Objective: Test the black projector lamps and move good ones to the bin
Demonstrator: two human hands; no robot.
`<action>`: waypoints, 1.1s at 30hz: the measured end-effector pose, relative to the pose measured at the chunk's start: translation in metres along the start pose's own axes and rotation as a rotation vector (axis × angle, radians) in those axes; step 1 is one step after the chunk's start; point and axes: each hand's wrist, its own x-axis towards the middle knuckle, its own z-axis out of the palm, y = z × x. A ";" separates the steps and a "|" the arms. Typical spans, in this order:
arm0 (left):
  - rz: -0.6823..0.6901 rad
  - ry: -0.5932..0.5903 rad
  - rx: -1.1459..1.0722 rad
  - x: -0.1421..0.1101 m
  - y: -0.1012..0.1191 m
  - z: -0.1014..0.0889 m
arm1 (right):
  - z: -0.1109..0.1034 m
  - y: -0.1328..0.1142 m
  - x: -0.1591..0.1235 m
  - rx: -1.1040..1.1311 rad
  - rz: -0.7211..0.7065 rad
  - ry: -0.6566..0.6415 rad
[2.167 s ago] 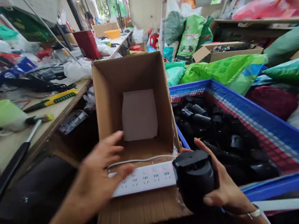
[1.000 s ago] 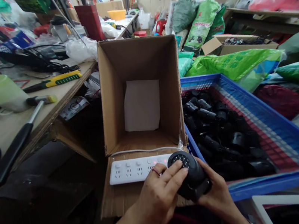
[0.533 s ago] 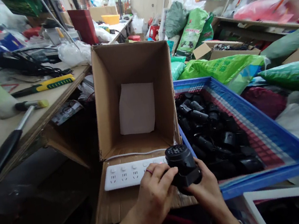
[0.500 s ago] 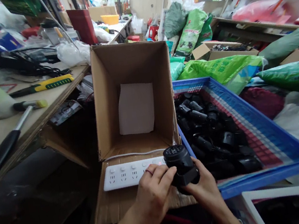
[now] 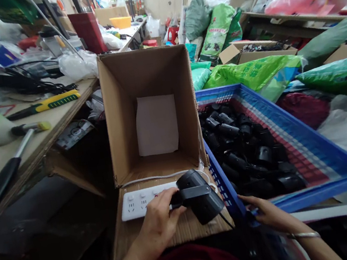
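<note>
1. The black device (image 5: 200,198) is in front of the cardboard box (image 5: 112,122), over the right part of the white power strip (image 5: 135,203). Its body tilts, the long axis running from upper left, toward the box, to lower right, toward the person. Which end is its front, I cannot tell.
2. The device's bracket arm (image 5: 194,191) lies nearly level across the body, and a thin black cable (image 5: 227,221) leaves the lower right.
3. The left hand (image 5: 158,220) is nearly closed, thumb and fingers pinching the device's left, bracket side.
4. The right hand (image 5: 267,214) is partly open at the near left corner of the blue crate (image 5: 319,197), apart from the device; whether it grips anything is unclear.
5. The cardboard box opens toward the person, with a pale sheet (image 5: 157,124) inside. The strip rests on cardboard before it.
6. The blue crate, to the right, holds a heap of black cylindrical parts (image 5: 229,130). Beyond it, a small open carton (image 5: 266,53) contains dark items.
</note>
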 end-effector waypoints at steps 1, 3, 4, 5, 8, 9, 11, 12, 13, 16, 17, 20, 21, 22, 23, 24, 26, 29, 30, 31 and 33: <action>-0.040 -0.005 -0.030 0.001 0.001 -0.002 | 0.003 0.002 -0.004 -0.006 -0.004 -0.044; -0.125 -0.011 -0.089 0.002 0.002 -0.007 | 0.006 0.004 -0.012 -0.048 -0.012 -0.105; -0.162 -0.013 -0.111 0.003 0.002 -0.009 | 0.008 0.005 -0.016 -0.080 -0.025 -0.118; -0.193 -0.011 -0.128 0.004 0.002 -0.011 | 0.009 0.005 -0.021 -0.113 -0.047 -0.115; -0.247 0.000 -0.159 0.005 0.002 -0.014 | 0.022 0.000 -0.032 -0.144 -0.116 -0.064; -0.253 -0.002 -0.175 0.004 0.001 -0.014 | 0.030 -0.004 -0.035 -0.125 -0.131 -0.054; -0.260 -0.003 -0.211 0.003 0.002 -0.013 | 0.048 -0.011 -0.038 -0.073 -0.154 -0.053; -0.263 -0.001 -0.227 0.003 0.002 -0.012 | 0.058 -0.014 -0.039 -0.051 -0.169 -0.053; -0.265 0.003 -0.240 0.003 0.002 -0.012 | 0.067 -0.016 -0.038 -0.034 -0.186 -0.044; -0.276 0.025 -0.260 0.002 -0.001 -0.014 | 0.084 -0.015 -0.037 0.005 -0.217 0.018; -0.284 0.034 -0.259 0.002 -0.002 -0.015 | 0.085 -0.012 -0.037 0.014 -0.219 0.031; -0.329 0.063 -0.257 0.001 -0.007 -0.018 | 0.081 -0.005 -0.041 0.048 -0.205 -0.001; -0.349 0.070 -0.264 0.000 -0.009 -0.019 | 0.077 -0.003 -0.042 0.052 -0.199 -0.024; -0.369 0.074 -0.279 0.000 -0.010 -0.019 | 0.074 -0.003 -0.044 0.043 -0.194 -0.042; -0.386 0.076 -0.302 0.000 -0.011 -0.019 | 0.070 -0.005 -0.045 0.016 -0.192 -0.058; -0.400 0.079 -0.331 0.001 -0.013 -0.018 | 0.065 -0.009 -0.046 -0.027 -0.197 -0.065; -0.426 0.095 -0.414 0.001 -0.015 -0.016 | 0.054 -0.021 -0.045 -0.125 -0.224 -0.027; -0.478 0.140 -0.607 0.005 -0.020 -0.016 | 0.032 -0.052 -0.037 -0.210 -0.265 0.160; -0.500 0.161 -0.685 0.007 -0.022 -0.017 | 0.026 -0.065 -0.032 -0.215 -0.271 0.219; -0.523 0.183 -0.763 0.009 -0.024 -0.018 | 0.022 -0.079 -0.026 -0.205 -0.274 0.252; -0.566 0.227 -0.905 0.014 -0.027 -0.021 | 0.023 -0.107 -0.009 -0.125 -0.289 0.230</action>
